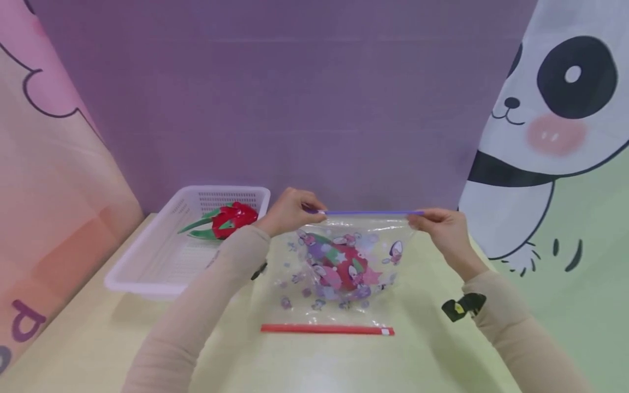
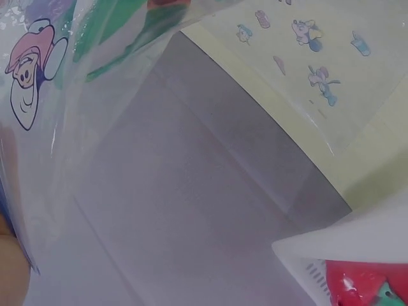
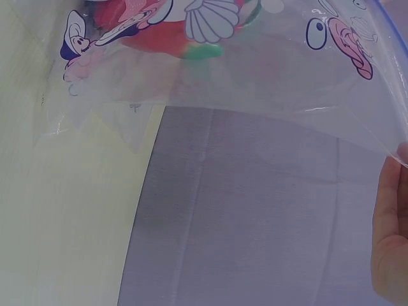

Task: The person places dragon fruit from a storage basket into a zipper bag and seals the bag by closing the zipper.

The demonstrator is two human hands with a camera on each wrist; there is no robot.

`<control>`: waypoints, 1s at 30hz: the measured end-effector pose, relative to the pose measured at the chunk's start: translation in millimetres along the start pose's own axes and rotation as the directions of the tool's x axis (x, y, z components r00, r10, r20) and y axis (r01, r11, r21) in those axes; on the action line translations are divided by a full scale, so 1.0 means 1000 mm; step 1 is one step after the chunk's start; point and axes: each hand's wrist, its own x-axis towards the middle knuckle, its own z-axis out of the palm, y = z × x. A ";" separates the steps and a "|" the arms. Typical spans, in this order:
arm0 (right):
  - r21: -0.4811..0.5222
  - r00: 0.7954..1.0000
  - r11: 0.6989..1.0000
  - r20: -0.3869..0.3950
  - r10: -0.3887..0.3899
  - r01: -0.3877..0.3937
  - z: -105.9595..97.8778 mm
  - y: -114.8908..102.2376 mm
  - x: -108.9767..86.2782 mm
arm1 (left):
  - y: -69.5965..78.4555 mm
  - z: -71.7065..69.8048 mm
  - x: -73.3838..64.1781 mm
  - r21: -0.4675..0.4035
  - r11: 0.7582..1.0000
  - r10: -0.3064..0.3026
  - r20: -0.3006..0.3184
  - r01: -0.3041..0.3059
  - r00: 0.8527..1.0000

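Observation:
A clear slider bag [image 1: 388, 234] with cartoon prints and a purple zip edge is held up over the table. My left hand [image 1: 290, 212] pinches the left end of that edge, near its small white slider. At the other end, my right hand [image 1: 446, 232] pinches the corner between thumb and fingers. Inside the bag sits a red and green toy dragon fruit [image 1: 346, 265], partly veiled by the prints. In the right wrist view, my right hand [image 3: 389, 242] shows at the right edge beside the film.
A second printed bag with a red zip edge [image 1: 326, 329] lies flat on the table [image 1: 314, 365], below the raised one. To the left stands a white basket [image 1: 147, 273] holding another red and green dragon fruit [image 1: 235, 219]. A purple backdrop [image 1: 290, 109] rises behind.

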 end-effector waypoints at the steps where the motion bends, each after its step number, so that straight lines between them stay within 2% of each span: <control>1: 0.000 1.000 1.000 -0.001 0.000 0.000 0.000 0.000 0.000 | 0.000 0.000 0.000 -0.005 1.000 0.007 -0.004 -0.007 1.000; 5: -0.013 1.000 1.000 -0.002 0.001 -0.001 -0.001 0.000 -0.001 | 0.000 -0.002 -0.002 -0.006 1.000 0.016 -0.020 -0.016 1.000; 12: 0.010 1.000 1.000 -0.005 -0.013 0.013 -0.005 -0.001 0.000 | 0.000 -0.006 -0.006 0.056 0.996 0.066 -0.050 -0.063 0.997; 30: -0.060 1.000 0.998 -0.021 -0.002 0.001 -0.004 0.002 -0.004 | -0.013 -0.011 -0.015 0.060 0.988 0.149 -0.118 -0.142 0.982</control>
